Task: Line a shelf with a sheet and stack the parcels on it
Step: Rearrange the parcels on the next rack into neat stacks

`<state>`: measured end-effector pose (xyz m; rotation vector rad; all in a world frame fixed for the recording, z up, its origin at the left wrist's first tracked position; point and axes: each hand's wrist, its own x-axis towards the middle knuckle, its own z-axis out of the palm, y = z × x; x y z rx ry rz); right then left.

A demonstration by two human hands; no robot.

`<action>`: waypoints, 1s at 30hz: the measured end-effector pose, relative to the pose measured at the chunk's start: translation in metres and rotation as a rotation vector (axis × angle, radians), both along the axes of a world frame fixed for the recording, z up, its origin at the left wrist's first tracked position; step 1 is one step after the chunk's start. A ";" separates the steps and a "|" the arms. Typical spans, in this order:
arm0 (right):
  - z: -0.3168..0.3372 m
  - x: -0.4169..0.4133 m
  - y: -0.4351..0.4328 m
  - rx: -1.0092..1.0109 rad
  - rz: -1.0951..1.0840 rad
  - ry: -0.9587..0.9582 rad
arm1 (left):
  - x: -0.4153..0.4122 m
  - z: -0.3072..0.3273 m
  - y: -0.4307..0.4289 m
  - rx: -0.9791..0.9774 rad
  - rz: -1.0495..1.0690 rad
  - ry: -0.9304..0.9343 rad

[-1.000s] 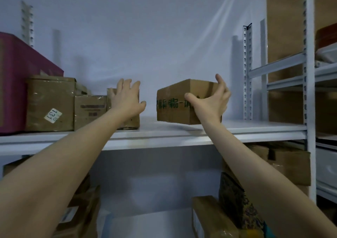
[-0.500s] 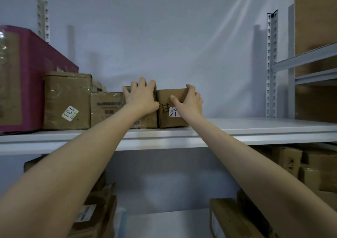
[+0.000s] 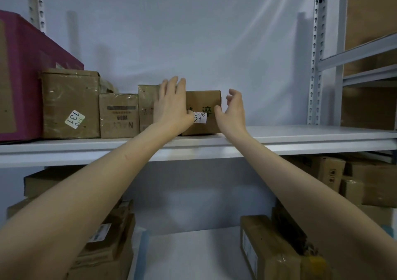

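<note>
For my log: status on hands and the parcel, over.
Left hand flat on parcel. Right hand open beside it. Parcel on shelf beside neighbouring box. Nothing blocking.

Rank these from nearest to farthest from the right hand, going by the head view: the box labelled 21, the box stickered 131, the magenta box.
Measured from the right hand:
1. the box labelled 21, immediately to the hand's left.
2. the box stickered 131, well to the left along the shelf.
3. the magenta box, at the far left end of the row.

A plain pale wall point(image 3: 193, 32), streaked with soft light, rises beyond the right hand point(image 3: 233, 112); further right stand a white perforated metal upright point(image 3: 315, 65) and a grey metal rack point(image 3: 354, 53).
</note>
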<state>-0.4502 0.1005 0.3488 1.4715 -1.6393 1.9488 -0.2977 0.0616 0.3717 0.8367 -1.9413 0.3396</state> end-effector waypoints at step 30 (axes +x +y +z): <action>-0.312 -0.126 0.093 1.333 -0.366 0.070 | -0.131 -0.302 0.060 0.765 -0.215 -0.447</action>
